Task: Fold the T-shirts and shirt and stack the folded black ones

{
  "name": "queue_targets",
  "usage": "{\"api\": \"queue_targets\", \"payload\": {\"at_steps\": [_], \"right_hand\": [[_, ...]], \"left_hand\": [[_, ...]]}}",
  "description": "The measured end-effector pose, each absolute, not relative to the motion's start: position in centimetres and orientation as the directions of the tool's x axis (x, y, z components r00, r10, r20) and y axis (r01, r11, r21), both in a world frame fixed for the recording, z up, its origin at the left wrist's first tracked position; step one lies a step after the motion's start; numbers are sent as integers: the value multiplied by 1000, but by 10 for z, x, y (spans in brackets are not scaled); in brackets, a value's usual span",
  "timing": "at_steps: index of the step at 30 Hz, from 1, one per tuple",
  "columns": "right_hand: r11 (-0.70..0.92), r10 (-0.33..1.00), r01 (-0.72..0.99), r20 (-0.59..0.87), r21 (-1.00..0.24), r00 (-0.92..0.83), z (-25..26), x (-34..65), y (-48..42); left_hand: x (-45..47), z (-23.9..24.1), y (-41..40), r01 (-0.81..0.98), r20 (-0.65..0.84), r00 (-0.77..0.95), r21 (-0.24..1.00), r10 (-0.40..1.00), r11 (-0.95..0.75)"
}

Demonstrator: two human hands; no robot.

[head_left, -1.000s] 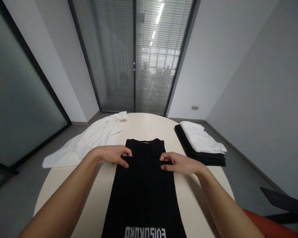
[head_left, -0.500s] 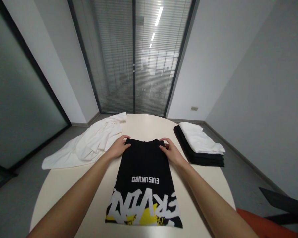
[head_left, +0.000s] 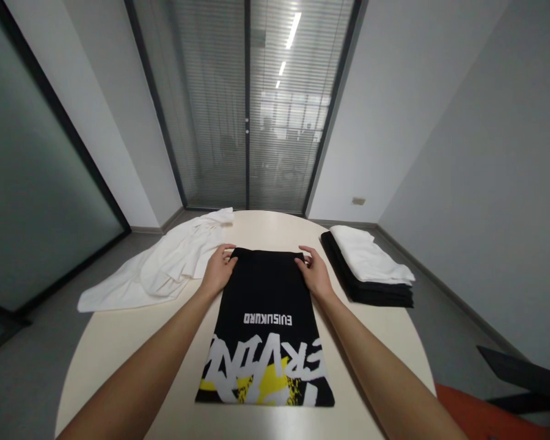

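Observation:
A black T-shirt point(head_left: 266, 287), folded into a long panel, lies in front of me with white lettering and a yellow print at its near end; the lettering appears upside down. At its far left corner, my left hand point(head_left: 219, 269) grips the cloth between thumb and fingers. My right hand point(head_left: 316, 274) has the far right corner in the same way, thumb on top and index finger stretched a little past the edge. The fingertips under the cloth are partly hidden.
A rumpled white garment point(head_left: 165, 263) spreads over the round table's point(head_left: 96, 348) left side. To the right is a stack of folded black clothes point(head_left: 380, 294) with a folded white garment point(head_left: 369, 256) on top. An orange chair point(head_left: 481, 412) stands at lower right.
The black T-shirt has slid slightly away from me, and both hands have moved forward with its far corners. Its far edge now looks straighter. The white garment and the stack stay put.

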State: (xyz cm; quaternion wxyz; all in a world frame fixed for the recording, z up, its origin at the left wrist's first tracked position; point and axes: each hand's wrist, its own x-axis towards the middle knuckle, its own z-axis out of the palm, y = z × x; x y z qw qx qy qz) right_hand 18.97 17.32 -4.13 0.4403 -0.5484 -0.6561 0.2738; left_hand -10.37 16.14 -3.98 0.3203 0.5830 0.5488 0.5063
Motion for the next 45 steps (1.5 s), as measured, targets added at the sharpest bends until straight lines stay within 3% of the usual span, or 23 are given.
{"api": "queue_targets", "payload": {"at_steps": [7,12,16,20,24,27,31,33,39,45], "right_hand": [[253,946,544,322,-800,33,-36,188,168],[308,929,793,346,-526,-131,-21,185,147],[461,880,814,299,-354,-368,1,165,110],[627,762,682,114,-377,-638,7,141,77],[623,729,687,-41,-375,-683,7,132,64],[683,672,627,-14,-376,-741,15,126,54],[854,348,286,68,-435,-935,23,111,27],[878,249,188,85,-440,-965,20,104,15],[873,227,167,78,-458,-971,16,104,10],[814,275,202,55,-545,-960,21,113,26]], "left_hand": [[-100,-37,154,637,332,-113,748,937,-188],[-96,-29,137,803,502,7,512,865,-304],[-92,-31,126,867,397,201,354,895,-352],[-90,-38,124,896,223,270,297,937,-330],[-90,-42,126,909,199,227,307,953,-281],[-91,-44,128,907,209,215,320,954,-274],[-92,-46,129,902,225,229,317,947,-293],[-95,-46,129,893,232,241,327,942,-309],[-110,-42,134,850,268,303,357,914,-387],[-111,-50,136,867,312,254,347,915,-358]]}}
